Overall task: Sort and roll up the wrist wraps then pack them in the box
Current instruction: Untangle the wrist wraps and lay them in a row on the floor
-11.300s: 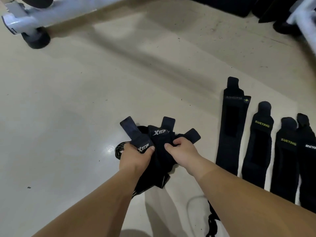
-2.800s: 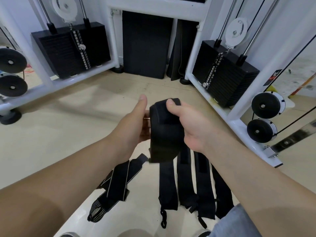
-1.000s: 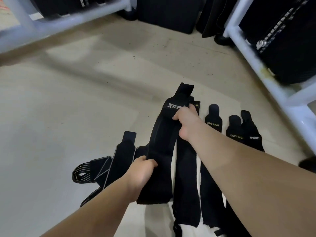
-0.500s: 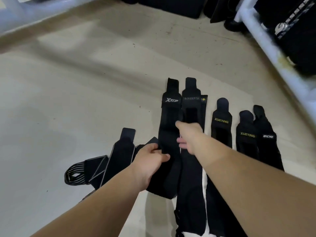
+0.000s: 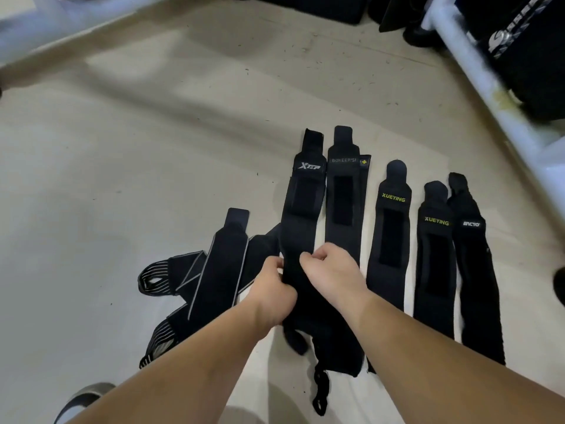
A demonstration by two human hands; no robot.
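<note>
- Labels read XTEP, BOKEERSI, XUEYING twice, and one blurred.
- Left hand (image 5: 273, 291) and right hand (image 5: 331, 272) both pinch the XTEP wrap (image 5: 301, 215) at mid-length on the floor (image 5: 122, 179).

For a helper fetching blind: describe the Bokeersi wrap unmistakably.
Five black wraps lie side by side on the pale floor. The Bokeersi wrap is second from left, right of the Xtep wrap. Only it carries a small yellow diamond tag.
</note>
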